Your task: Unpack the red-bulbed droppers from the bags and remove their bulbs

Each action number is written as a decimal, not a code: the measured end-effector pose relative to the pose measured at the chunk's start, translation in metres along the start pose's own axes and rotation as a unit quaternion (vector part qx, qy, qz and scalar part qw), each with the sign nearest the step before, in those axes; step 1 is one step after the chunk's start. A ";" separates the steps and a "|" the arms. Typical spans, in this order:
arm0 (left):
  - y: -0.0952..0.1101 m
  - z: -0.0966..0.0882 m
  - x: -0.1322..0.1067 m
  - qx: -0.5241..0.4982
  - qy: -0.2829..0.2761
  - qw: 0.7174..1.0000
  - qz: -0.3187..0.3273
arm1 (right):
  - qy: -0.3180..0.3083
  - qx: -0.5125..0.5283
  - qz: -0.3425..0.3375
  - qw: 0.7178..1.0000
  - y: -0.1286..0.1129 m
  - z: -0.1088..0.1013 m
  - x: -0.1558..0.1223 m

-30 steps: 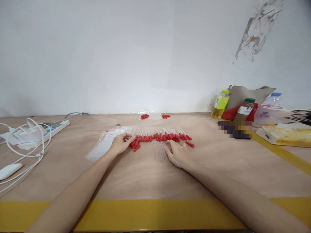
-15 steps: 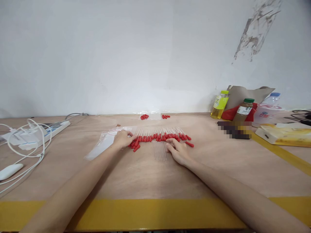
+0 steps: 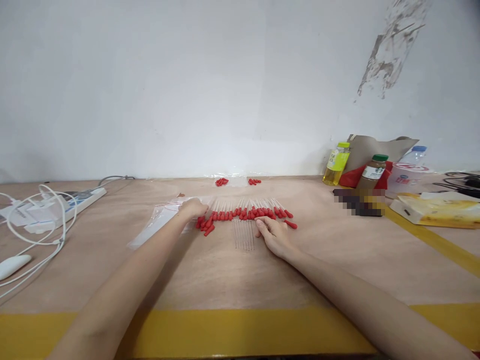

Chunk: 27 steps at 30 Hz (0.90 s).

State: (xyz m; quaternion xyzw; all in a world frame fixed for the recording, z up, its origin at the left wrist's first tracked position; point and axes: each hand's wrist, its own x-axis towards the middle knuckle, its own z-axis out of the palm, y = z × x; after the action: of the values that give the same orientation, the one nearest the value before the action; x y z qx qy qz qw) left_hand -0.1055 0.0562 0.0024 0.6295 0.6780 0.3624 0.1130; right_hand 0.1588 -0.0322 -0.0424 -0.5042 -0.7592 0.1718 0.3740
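My left hand (image 3: 194, 207) reaches over the left end of a row of droppers (image 3: 225, 215), which have red rubber bulbs towards me and pale tips pointing to the wall. Its fingers are blurred and partly hidden, close to the leftmost tips. Loose red bulbs (image 3: 207, 227) lie just below it. My right hand (image 3: 274, 235) rests in front of the row with thumb and fingers brought together. It is beside several thin clear tubes (image 3: 243, 235) lying side by side. Whatever is between its fingers is too small to make out. One red bulb (image 3: 290, 225) lies right of that hand.
Beneath my left wrist is a clear zip bag (image 3: 150, 227). Two small piles of red bulbs (image 3: 221, 182) lie near the wall. Left stand a power strip (image 3: 90, 200) and white cables (image 3: 62, 240). Right are bottles (image 3: 337, 162), a dark pixelated object (image 3: 360, 202) and a tissue pack (image 3: 435, 210).
My left hand has moved slightly away from me, from the red bulbs towards the dropper tips. My right hand stays by the clear tubes. The view has shifted slightly.
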 end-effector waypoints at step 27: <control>0.010 0.036 -0.114 0.060 0.041 0.884 0.462 | 0.026 -0.201 -0.279 0.938 0.005 -0.001 -0.006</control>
State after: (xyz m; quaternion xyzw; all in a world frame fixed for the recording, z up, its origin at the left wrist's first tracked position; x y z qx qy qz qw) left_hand -0.0551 -0.0380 -0.0514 0.8614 0.3353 0.3577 -0.1330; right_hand 0.1639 -0.0351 -0.0474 -0.3407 -0.8782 -0.1092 0.3173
